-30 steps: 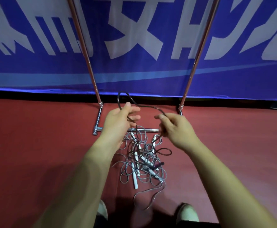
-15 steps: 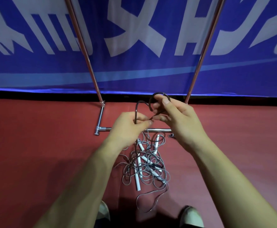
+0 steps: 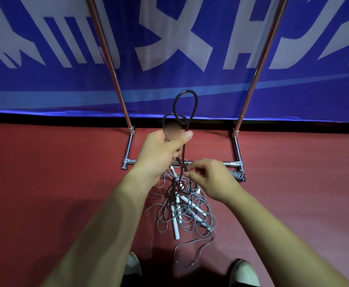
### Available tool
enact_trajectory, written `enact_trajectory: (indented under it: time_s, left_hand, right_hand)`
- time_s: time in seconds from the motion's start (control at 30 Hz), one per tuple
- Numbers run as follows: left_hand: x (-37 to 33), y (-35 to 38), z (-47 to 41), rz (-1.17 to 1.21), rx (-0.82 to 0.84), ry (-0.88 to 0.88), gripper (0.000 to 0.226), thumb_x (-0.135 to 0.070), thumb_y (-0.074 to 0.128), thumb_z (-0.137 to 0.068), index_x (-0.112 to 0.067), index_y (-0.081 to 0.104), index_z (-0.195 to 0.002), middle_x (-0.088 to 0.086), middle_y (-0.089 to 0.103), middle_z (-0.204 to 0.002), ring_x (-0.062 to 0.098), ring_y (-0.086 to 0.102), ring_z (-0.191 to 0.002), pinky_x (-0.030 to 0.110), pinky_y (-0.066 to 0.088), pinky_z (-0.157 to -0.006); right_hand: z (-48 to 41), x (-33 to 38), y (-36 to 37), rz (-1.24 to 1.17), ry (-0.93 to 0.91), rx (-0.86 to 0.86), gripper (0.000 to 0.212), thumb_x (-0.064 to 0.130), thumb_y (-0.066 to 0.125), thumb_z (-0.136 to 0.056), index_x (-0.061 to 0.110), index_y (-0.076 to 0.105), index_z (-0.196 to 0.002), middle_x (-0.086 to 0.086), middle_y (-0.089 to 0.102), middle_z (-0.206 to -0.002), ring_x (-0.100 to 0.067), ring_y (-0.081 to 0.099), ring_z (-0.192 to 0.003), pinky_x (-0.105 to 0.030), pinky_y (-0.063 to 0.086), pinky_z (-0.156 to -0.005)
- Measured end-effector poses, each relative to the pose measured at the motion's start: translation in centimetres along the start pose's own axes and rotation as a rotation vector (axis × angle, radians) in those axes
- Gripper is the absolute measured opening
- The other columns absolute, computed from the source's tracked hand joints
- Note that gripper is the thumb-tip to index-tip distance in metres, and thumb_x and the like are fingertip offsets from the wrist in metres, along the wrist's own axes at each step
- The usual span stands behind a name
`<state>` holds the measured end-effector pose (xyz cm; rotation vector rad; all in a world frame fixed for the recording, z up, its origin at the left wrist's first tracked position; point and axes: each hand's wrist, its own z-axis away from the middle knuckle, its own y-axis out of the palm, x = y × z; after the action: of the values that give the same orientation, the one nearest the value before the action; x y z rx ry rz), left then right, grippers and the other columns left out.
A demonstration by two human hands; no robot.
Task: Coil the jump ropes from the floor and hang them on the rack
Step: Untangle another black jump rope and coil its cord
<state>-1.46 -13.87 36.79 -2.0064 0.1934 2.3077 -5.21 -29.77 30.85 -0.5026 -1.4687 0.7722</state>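
Two loops of the dark rope [image 3: 186,91] stood gripped in the left hand [image 3: 159,151] as the right hand [image 3: 213,179] dropped from the coil to pinch the strand just above the pile [image 3: 187,210] on the floor [image 3: 55,183], near the rack [image 3: 236,146]; the coil looked unfinished, not yet hung.

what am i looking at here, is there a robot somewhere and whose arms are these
No robot: one camera worn on a person's head looks down at their own bare arms. The left grip, simply a hand, holds up loops of a dark jump rope; the right grip pinches the same rope lower down. On the red floor lies a tangled pile of grey ropes with white handles. Behind it stands a metal rack before a blue banner.
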Motion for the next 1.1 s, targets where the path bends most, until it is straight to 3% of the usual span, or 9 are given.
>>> enact_trajectory:
  time_s: [0.07,0.13,0.23,0.37,0.53,0.7,0.87,0.97,1.1]
  left_hand:
    - [0.1,-0.4,-0.1,0.024,-0.036,-0.013,0.036,-0.022,0.07,-0.093,0.012,0.065,-0.106,-0.004,0.04,-0.059,0.009,0.029,-0.049,0.017,0.025,-0.044]
    - [0.3,-1.0,-0.3,-0.006,-0.063,-0.007,0.029,-0.027,0.068,-0.094,0.0,0.068,-0.107,-0.004,0.039,-0.061,0.009,0.028,-0.049,0.02,0.023,-0.045]
    - [0.7,-1.7,-0.4,-0.123,-0.066,-0.044,0.009,-0.02,0.069,-0.093,-0.014,0.073,-0.098,-0.007,0.041,-0.057,0.007,0.031,-0.048,0.018,0.028,-0.046]
    - [1.2,-1.9,0.0,-0.282,0.088,-0.112,0.036,-0.009,0.076,-0.086,-0.03,0.074,-0.115,-0.015,0.041,-0.052,0.002,0.037,-0.046,0.012,0.033,-0.048]
    - [1.6,-2.0,-0.2,-0.327,0.01,-0.095,0.005,-0.029,0.077,-0.087,-0.025,0.078,-0.089,-0.018,0.047,-0.05,0.001,0.044,-0.05,0.022,0.035,-0.058]
    - [0.7,-1.7,0.0,-0.166,0.039,-0.095,0.028,-0.038,0.067,-0.095,-0.022,0.069,-0.071,-0.003,0.039,-0.059,0.01,0.03,-0.05,0.024,0.024,-0.048]
    - [0.0,-1.4,-0.2,0.056,0.059,-0.118,0.026,-0.035,0.063,-0.097,-0.021,0.067,-0.076,-0.005,0.04,-0.056,0.008,0.032,-0.048,0.015,0.024,-0.04]
    - [-0.1,-1.3,-0.2,0.1,0.069,-0.122,0.025,-0.033,0.061,-0.098,-0.019,0.066,-0.079,-0.005,0.04,-0.056,0.008,0.032,-0.049,0.014,0.023,-0.039]
    - [-0.3,-1.2,0.1,0.027,0.124,-0.113,0.024,-0.033,0.062,-0.098,-0.019,0.069,-0.079,-0.004,0.041,-0.057,0.009,0.032,-0.05,0.015,0.024,-0.041]
  right_hand:
    - [0.0,0.2,-0.2,-0.031,-0.024,-0.068,0.013,0.033,0.072,-0.091,0.021,0.076,-0.094,0.008,0.063,-0.071,-0.005,0.055,-0.065,-0.025,0.044,-0.066]
    - [-0.2,0.6,-0.8,-0.119,-0.048,-0.139,0.012,0.029,0.07,-0.093,0.019,0.073,-0.087,0.011,0.058,-0.067,-0.002,0.052,-0.063,-0.021,0.038,-0.062]
    - [-0.4,1.5,-1.8,-0.314,-0.064,-0.217,0.016,0.024,0.065,-0.096,0.019,0.067,-0.081,0.006,0.059,-0.068,-0.005,0.049,-0.064,-0.031,0.044,-0.065]
    - [-0.5,3.2,-3.2,-0.629,-0.067,-0.243,0.02,0.017,0.061,-0.1,0.003,0.065,-0.086,-0.005,0.056,-0.064,-0.016,0.05,-0.062,-0.039,0.046,-0.061]
    - [-0.4,4.4,-3.9,-0.843,-0.03,-0.246,0.014,0.01,0.056,-0.101,0.001,0.064,-0.094,-0.002,0.068,-0.076,-0.017,0.052,-0.066,-0.026,0.048,-0.062]
    - [-0.4,2.6,-3.3,-0.799,0.083,-0.095,0.025,-0.006,0.061,-0.091,0.015,0.065,-0.104,0.006,0.068,-0.096,-0.004,0.06,-0.085,-0.021,0.05,-0.08]
    - [-0.2,1.8,-2.6,-0.728,0.124,-0.032,0.015,-0.001,0.064,-0.09,0.013,0.069,-0.094,0.005,0.069,-0.085,-0.008,0.059,-0.08,-0.026,0.049,-0.078]
    - [-0.5,1.6,-2.5,-0.712,0.206,-0.143,0.019,0.002,0.06,-0.09,0.016,0.068,-0.079,-0.001,0.067,-0.078,-0.014,0.055,-0.074,-0.035,0.046,-0.073]
    - [-0.6,2.1,-2.7,-0.494,0.082,-0.438,0.016,0.005,0.062,-0.09,0.02,0.059,-0.088,0.004,0.062,-0.082,-0.011,0.054,-0.07,-0.019,0.044,-0.068]
